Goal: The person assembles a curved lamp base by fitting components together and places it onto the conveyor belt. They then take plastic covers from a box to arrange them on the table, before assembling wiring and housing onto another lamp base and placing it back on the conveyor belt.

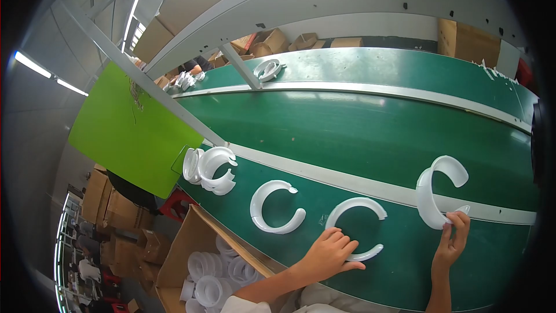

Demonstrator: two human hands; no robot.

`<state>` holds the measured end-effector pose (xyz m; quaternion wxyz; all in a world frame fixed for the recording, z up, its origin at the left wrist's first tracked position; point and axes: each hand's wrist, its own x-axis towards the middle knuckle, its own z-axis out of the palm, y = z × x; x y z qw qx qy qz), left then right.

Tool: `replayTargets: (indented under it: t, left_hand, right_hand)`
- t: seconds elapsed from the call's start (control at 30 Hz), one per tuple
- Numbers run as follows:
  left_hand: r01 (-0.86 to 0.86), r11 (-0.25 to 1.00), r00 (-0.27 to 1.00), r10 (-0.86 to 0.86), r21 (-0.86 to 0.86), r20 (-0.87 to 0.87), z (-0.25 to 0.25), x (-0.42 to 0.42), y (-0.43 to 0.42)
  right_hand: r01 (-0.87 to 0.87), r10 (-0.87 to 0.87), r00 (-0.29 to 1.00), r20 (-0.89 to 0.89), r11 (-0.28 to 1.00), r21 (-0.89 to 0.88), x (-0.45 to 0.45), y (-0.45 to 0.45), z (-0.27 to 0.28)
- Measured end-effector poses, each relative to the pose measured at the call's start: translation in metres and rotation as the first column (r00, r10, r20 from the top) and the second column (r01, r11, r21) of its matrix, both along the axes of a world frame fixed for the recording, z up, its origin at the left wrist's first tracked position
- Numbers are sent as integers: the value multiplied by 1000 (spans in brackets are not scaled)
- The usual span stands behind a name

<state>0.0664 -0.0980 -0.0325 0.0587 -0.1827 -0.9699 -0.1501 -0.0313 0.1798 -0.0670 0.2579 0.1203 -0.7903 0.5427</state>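
Observation:
My right hand (454, 237) pinches the lower end of a white C-shaped plastic piece (427, 200), which is raised over the rail at the right. My left hand (331, 252) lies against another white C-shaped piece (354, 204) on the green work surface (313, 194), its fingers curled at the piece's lower left and its thumb pointing right. Whether those fingers grip the piece is hard to tell. To the left lies a third C-shaped piece (262, 208), its gap facing right. Farther left, several white pieces (219, 169) stand close together at the surface's end.
An open cardboard box (174, 261) holding several white rings (209, 291) stands below the front edge. A metal rail (324, 175) borders the green belt (347, 133). A slanted post (174, 107) rises at left. Beyond the belt, a person's arm (197, 69) is near white pieces.

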Motion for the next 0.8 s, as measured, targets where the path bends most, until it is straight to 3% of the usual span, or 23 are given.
replayTargets:
  t: [0.13,0.23,0.37,0.5,0.53,0.67,0.73,0.8]
  left_hand:
    - [-60,988,998,64,-144,23,5,18,-31]
    - [-134,980,991,136,-150,5,9,29,-55]
    - [-179,975,983,181,-129,10,6,37,-100]
    - [-188,947,981,192,-262,-10,11,36,-153]
    - [-212,902,971,239,-375,25,17,38,-160]
    - [-366,844,922,387,-393,-28,55,30,-122]
    - [-237,960,970,242,-151,16,53,19,-95]
    - [-100,987,992,91,123,83,44,4,-63]
  right_hand:
    - [-117,117,993,1,986,117,4,-8,6]
    - [-256,272,961,-59,947,194,8,-14,1]
    - [-294,364,919,-155,890,348,15,-23,-4]
    - [-343,407,902,-146,880,328,19,-30,-5]
    - [-353,416,898,-146,877,326,19,-30,-4]
    - [-364,422,895,-142,877,312,19,-36,-7]
    - [-376,433,891,-135,873,312,19,-37,-7]
    - [-392,452,883,-131,860,327,19,-37,-6]
